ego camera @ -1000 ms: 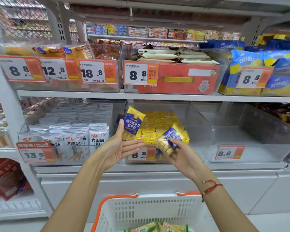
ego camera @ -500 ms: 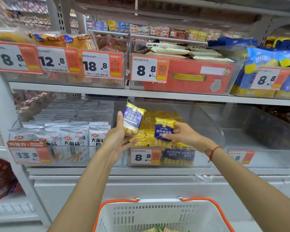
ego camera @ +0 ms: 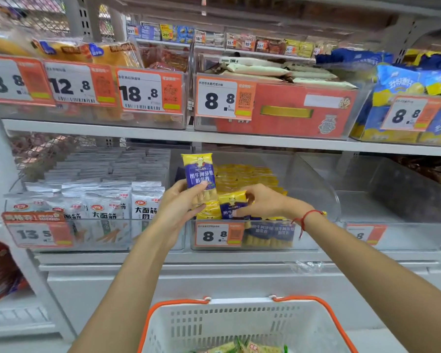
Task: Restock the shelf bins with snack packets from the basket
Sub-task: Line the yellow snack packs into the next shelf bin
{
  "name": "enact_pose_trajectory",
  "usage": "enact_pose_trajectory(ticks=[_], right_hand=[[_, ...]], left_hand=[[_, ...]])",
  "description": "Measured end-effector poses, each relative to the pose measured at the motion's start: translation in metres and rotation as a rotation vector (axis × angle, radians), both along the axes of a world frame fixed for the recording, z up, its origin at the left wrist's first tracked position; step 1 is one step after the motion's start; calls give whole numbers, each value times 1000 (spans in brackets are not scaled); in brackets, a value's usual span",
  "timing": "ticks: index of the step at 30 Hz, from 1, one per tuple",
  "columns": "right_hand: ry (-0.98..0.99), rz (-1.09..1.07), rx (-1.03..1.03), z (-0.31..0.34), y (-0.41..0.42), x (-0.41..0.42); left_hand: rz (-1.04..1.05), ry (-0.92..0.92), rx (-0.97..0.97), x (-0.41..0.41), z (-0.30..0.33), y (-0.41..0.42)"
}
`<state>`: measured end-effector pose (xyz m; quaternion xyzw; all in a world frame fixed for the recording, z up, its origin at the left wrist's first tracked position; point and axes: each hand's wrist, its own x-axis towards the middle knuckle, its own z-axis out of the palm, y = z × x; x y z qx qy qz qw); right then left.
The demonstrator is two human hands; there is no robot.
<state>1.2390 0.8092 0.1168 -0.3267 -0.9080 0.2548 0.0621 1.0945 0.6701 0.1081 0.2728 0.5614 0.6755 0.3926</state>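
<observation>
My left hand (ego camera: 181, 203) grips a yellow and blue snack packet (ego camera: 199, 175) upright, in front of the left side of the clear middle bin (ego camera: 313, 189). My right hand (ego camera: 264, 203) pinches a second yellow and blue packet (ego camera: 233, 206) and holds it low at the bin's front row, among several like packets (ego camera: 245, 177) stacked inside. The white basket (ego camera: 239, 324) with orange handles sits below at the bottom edge, with a few green and yellow packets (ego camera: 239, 347) showing at its bottom.
A bin of white packets (ego camera: 99, 200) stands to the left. A clear bin (ego camera: 392, 200) with nothing visible inside stands to the right. The upper shelf (ego camera: 214, 137) carries a red box (ego camera: 290, 108), bread packs and blue and yellow bags (ego camera: 413, 85). Price tags hang on bin fronts.
My right hand has lowered its packet into the front of the middle bin. My left hand has stayed about where it was with its packet upright. The camera has moved closer.
</observation>
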Motion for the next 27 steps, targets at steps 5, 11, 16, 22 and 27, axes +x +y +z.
enact_pose_trajectory(ticks=[5, 11, 16, 22, 27], right_hand=[[42, 84, 180, 14, -1, -1], [93, 36, 224, -1, 1, 7], [-80, 95, 368, 19, -2, 0], [-255, 152, 390, 19, -8, -22], [-202, 118, 244, 21, -3, -8]], left_hand=[[24, 34, -15, -2, -1, 2], [2, 177, 9, -6, 1, 1], [-5, 356, 51, -9, -1, -3], [43, 619, 30, -17, -6, -5], [10, 807, -55, -23, 10, 5]])
